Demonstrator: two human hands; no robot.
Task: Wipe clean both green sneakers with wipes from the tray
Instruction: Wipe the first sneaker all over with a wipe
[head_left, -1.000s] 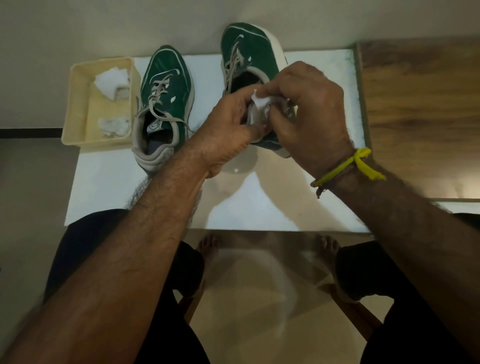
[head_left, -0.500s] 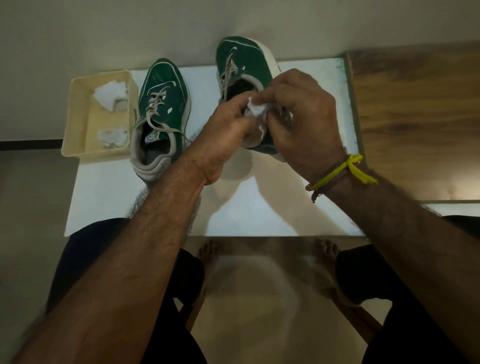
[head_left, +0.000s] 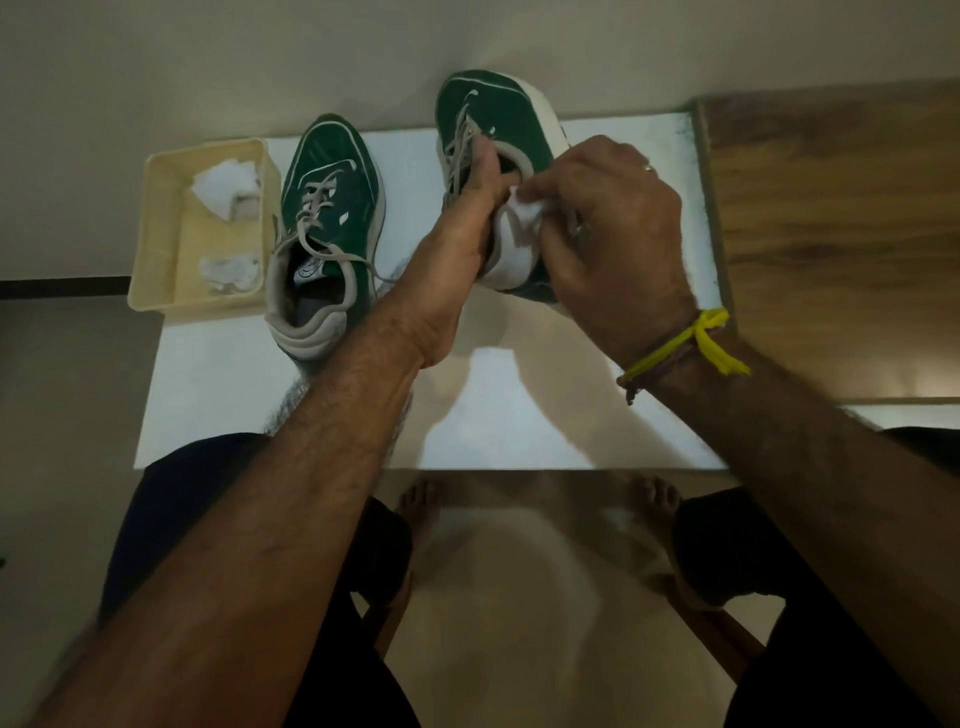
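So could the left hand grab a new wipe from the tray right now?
Probably not straight away. The left hand is busy holding the right sneaker. The way to the tray looks open, though the left sneaker sits between, so it would have to let go and reach over.

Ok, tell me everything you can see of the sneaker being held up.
The held sneaker is dark green with white line trim, grey laces, a pale collar and a thick white sole. It is tilted, toe away from the person, above the white mat. The left hand grips it at the opening, fingers inside; the right hand presses a white wipe near its heel.
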